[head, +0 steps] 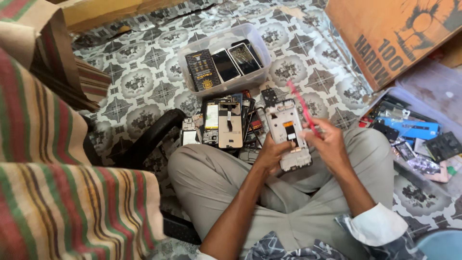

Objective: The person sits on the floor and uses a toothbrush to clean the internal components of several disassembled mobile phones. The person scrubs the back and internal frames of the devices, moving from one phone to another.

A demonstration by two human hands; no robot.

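Fabric, striped red, green and cream (pixel 43 144), fills the left edge, and beside it a dark curved band (pixel 151 137) lies on the patterned floor (pixel 139 82). Moving across: a clear plastic tub (pixel 262 53) with phones standing in it, then a heap of opened phone backs and frames (pixel 226 123) just ahead of the crossed legs. Now the centre: the left hand (pixel 269 154) is wrapped around the lower edge of a stripped phone frame (pixel 290 132), held up above the lap, inner side facing the camera. The right hand (pixel 329 144) pinches a thin red pry tool (pixel 301 103), its tip angled up past the frame's top corner. That frame looks light, thin and stiff, likely easy to bend or crack, so the side rails are the safe place to hold. Room is tight: the parts heap crowds the front, a cardboard box (pixel 394 33) and a tray of loose parts (pixel 414 139) hem in the right.
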